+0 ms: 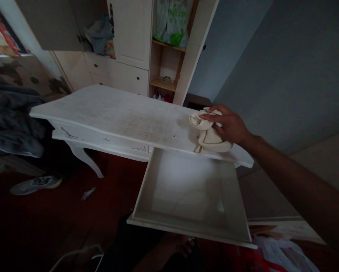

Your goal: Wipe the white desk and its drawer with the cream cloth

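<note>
My right hand (231,122) is closed on a bunched cream cloth (214,141), which rests on the right end of a white table (115,105). Beneath that end, a white drawer (186,185) is pulled out, and only its pale bottom and sides show inside. Low in the dark, my left hand (183,246) is at the middle of the drawer's front, its fingers curled by a small light knob (191,238). Shadow hides part of this hand. Grey-brown smudges mark the tabletop left of the cloth.
Behind the table stands a white cupboard (132,34) with open shelves holding plastic bags (173,22). Grey fabric (13,117) is heaped at left, above a shoe (36,184) on the red floor. A plastic bag (282,253) lies low at right beside the wall.
</note>
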Demonstrator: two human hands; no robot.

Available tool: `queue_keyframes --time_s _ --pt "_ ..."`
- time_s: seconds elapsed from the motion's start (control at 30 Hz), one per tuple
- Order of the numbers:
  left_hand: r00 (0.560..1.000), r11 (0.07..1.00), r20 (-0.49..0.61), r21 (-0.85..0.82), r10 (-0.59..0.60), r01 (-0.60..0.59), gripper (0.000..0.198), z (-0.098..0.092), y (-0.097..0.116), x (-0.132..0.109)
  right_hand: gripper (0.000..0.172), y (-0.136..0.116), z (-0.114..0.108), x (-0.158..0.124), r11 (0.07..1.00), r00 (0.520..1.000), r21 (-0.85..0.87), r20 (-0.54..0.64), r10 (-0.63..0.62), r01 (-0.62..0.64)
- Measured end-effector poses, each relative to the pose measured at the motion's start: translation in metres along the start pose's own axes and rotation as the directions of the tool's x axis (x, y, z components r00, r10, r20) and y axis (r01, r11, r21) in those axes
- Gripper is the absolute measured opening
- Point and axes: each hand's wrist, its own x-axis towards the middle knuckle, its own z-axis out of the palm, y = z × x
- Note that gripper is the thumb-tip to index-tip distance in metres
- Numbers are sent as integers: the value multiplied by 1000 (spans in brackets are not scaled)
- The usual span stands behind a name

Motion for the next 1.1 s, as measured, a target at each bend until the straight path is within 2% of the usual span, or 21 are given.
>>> queue_keyframes --time_s 0.07,0.17,0.27,0.4,0.5,0.63,0.77,0.87,0.97,1.03,1.1 --pt "1000 1000 0 9 0 0 35 1 5 -3 52 10 25 0 996 999 -72 16 46 -45" --pt "1000 1000 -8 19 3 -3 37 2 7 -6 50 11 62 -2 987 991 -149 109 80 -63" --pt "1000 1000 -21 23 8 -7 34 2 6 -6 48 7 84 -1 985 993 -151 71 95 -84" --pt "999 1000 -50 20 21 -20 39 0 6 -3 49 13 90 5 994 996 -75 27 83 -81" --pt "997 999 -69 18 33 -32 52 -1 8 -1 67 23 88 3 994 995 50 10 102 -102" --pt "996 999 -80 27 39 -37 56 -2 8 0 91 36 86 -11 949 981 265 -53 189 -169" --pt "996 999 -85 30 39 -36 54 -3 5 -1 85 57 90 -34 868 957 449 -85 277 -212" --pt "995 999 -88 25 41 -39 53 -4 3 0 74 80 100 -56 750 901 593 -94 423 -291" --pt "995 999 -96 12 42 -41 56 -4 0 2 63 101 113 -78 603 789 691 -77 609 -398" --pt "993 999 -101 -6 52 -53 59 -4 -2 2 53 112 122 -89 545 726 717 -79 683 -435" --pt "992 997 -103 -19 66 -69 60 -4 -4 2 44 118 129 -95 510 690 741 -88 718 -436"
